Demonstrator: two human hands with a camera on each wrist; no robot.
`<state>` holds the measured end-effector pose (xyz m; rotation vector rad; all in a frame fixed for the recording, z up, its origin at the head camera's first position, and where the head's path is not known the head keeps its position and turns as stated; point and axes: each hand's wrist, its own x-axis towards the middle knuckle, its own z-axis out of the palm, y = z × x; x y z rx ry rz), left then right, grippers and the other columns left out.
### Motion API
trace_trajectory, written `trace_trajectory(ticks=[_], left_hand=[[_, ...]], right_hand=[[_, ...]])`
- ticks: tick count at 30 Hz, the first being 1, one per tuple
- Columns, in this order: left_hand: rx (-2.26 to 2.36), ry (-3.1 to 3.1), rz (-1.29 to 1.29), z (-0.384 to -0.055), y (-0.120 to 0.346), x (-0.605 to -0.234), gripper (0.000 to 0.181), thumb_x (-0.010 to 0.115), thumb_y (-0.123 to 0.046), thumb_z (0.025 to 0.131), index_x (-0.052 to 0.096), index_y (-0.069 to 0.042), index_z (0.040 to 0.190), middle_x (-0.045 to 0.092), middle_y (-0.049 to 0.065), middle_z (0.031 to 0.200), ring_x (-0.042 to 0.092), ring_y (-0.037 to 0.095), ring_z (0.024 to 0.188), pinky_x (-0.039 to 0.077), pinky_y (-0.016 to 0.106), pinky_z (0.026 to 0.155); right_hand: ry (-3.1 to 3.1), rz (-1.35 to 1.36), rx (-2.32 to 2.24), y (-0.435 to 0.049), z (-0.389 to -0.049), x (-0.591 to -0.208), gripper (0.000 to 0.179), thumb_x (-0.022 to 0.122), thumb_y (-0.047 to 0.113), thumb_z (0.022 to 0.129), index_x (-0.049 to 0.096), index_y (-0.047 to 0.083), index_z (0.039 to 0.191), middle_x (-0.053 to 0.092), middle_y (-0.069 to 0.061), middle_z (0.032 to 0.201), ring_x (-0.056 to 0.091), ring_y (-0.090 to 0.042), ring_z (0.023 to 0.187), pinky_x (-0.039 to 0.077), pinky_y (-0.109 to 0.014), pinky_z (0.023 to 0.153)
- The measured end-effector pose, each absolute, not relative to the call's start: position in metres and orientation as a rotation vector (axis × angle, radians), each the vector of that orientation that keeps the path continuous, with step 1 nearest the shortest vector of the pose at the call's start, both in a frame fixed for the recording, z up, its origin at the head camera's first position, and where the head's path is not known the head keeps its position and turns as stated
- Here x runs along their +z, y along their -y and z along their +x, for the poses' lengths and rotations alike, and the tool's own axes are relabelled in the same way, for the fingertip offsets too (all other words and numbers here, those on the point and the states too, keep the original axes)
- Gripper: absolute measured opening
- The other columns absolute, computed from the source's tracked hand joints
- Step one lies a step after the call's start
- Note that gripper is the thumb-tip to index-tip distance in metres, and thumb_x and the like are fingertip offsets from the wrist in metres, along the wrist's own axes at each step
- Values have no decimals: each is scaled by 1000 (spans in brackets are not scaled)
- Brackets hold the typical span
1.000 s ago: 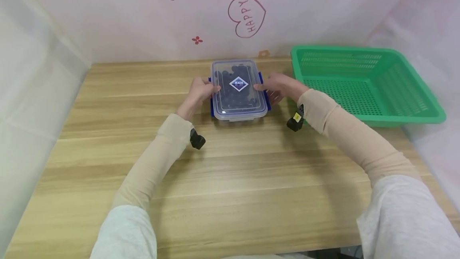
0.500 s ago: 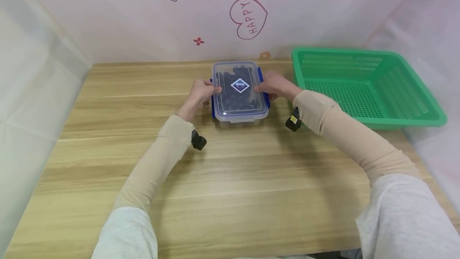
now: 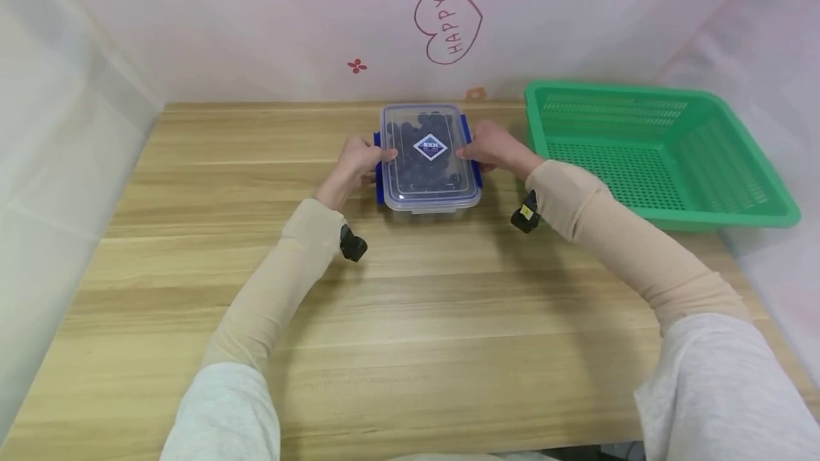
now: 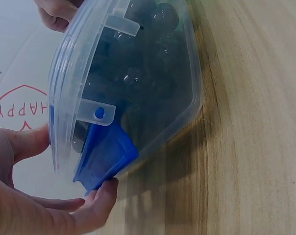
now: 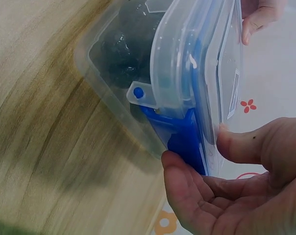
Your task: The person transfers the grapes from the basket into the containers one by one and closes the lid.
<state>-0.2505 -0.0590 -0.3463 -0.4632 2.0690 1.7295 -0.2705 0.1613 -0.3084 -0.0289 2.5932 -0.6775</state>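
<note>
A clear lidded food container (image 3: 423, 180) with blue side latches stands on the wooden table, filled with dark round pieces, perhaps fruit. At its left side the left hand (image 3: 357, 161) lays its thumb on the lid's edge. In the left wrist view that hand's fingertips press the lower edge of a blue latch (image 4: 108, 155), which slants outward from the wall. The right hand (image 3: 498, 146) holds the opposite side, thumb on the lid. Its fingers are curled against the other blue latch (image 5: 175, 139) in the right wrist view. The lid sits on the container.
A green perforated basket (image 3: 640, 215) stands to the right, close beside the right hand and forearm. A white printed cloth (image 3: 256, 34) hangs along the table's back edge, and pale cloth borders both sides.
The right hand's fingers, lower and looser a second ago, have drawn up against the right latch. The left hand keeps its place on the container. The head view has shifted slightly.
</note>
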Motion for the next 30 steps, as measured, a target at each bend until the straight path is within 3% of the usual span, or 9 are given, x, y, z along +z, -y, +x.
trace_trajectory(ticks=[5,12,16,20,26,30], left_hand=[[1705,-2088,-476,-250,60,-345,41,66,-16,88,50,-1,123,64,13,118,60,17,87,56,33,87],[1749,-2157,-387,-247,55,-344,40,62,-8,89,51,4,126,62,20,120,65,31,105,59,36,87],[1745,-2241,-349,-245,51,-344,37,60,-5,89,54,7,123,62,21,118,65,32,104,59,37,88],[1654,-2347,-345,-243,49,-345,31,60,-6,89,57,8,116,64,20,114,66,29,99,59,35,86],[1612,-2420,-302,-243,46,-342,24,56,-3,88,59,9,109,63,20,107,63,23,87,60,33,82],[1608,-2477,-297,-242,42,-343,9,55,0,85,59,5,90,62,15,91,60,20,75,61,32,75]], right_hand=[[-2606,-40,-666,-161,-270,-309,35,59,17,93,54,-13,111,63,-27,106,62,-19,68,62,-34,71],[-2604,-35,-650,-161,-268,-308,36,57,18,95,53,-12,113,62,-26,109,61,-20,71,61,-39,80],[-2597,-27,-667,-162,-269,-310,35,58,19,94,53,-11,113,63,-26,109,62,-20,71,61,-40,81],[-2607,-33,-670,-163,-268,-311,35,59,19,94,54,-11,111,63,-25,106,63,-21,70,61,-39,77],[-2597,-43,-698,-162,-267,-310,37,57,16,94,51,-12,117,62,-28,111,64,-27,81,60,-42,84],[-2617,-41,-694,-163,-266,-311,37,58,17,94,51,-12,116,62,-27,109,65,-30,85,60,-41,82]])
